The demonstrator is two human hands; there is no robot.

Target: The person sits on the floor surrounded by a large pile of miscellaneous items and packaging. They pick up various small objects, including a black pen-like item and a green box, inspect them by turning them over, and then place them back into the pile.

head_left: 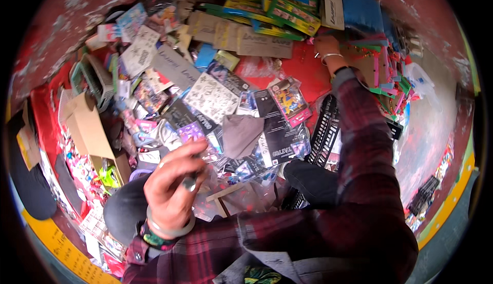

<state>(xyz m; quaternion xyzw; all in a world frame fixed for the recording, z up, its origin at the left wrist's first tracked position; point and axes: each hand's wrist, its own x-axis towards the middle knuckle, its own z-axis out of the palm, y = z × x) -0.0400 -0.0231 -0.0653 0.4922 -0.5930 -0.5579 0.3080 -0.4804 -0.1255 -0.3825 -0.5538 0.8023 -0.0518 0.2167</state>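
Red surface (313,81) crowded with small packaged goods, seen from above by a person in a dark red plaid shirt (367,150). The right hand (326,47) reaches toward the far edge, its fingers beside the near end of a pile of yellow-and-green packets (294,18); whether they grip anything cannot be told. This pile lies along the far edge, bordered on its right by a long pale box (333,4) and, farther toward the far right corner, by a blue package (362,13). Flat brown cartons (264,44) lie on the near side of the pile. The left hand (173,184) is raised above the near left part of the surface, fingers loosely bent, with a shiny round piece (189,184) showing among them; whether this is worn or held is unclear. Just beyond it in the view lies a purple packet (190,131). Between the two hands are a white patterned sheet (211,98), a folded grey cloth (241,136) and black packages (282,139). Toward the left edge stands an open cardboard box (88,126); pink-and-green frames (382,66) cluster toward the right edge.
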